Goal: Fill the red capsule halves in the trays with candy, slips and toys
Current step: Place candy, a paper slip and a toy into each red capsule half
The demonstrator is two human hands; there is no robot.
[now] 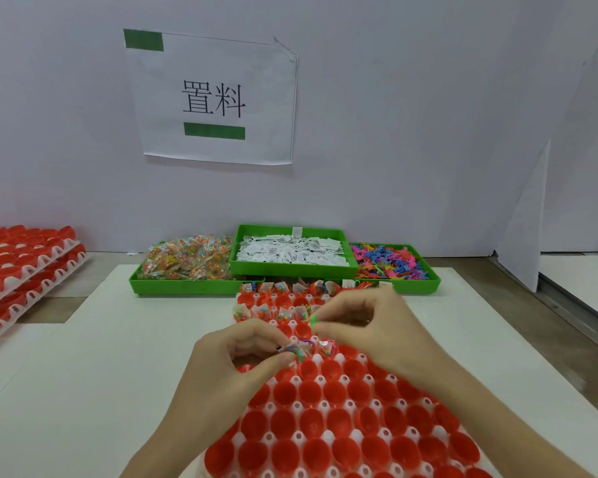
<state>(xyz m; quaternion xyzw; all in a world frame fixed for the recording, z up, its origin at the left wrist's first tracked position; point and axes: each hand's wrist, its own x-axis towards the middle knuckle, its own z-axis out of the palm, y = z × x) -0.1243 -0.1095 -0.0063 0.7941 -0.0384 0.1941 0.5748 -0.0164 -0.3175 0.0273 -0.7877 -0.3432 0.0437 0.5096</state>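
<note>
A white tray (325, 405) of red capsule halves (311, 422) lies in front of me on the white table. Its far rows hold candy packets and slips (283, 313); the near rows look empty. My left hand (228, 360) pinches clear packets of coloured candy (299, 350) over the tray's middle. My right hand (366, 326) hovers just beyond, fingers closed on a small green toy (313, 319). Behind the tray stand three green bins: candy packets (187, 258), white paper slips (290, 251) and coloured plastic toys (387, 262).
Stacked trays of red capsule halves (21, 263) rest at the far left. A white partition wall carries a printed paper sign (214, 98). A folded white board (529, 222) stands at the right, by the table's edge.
</note>
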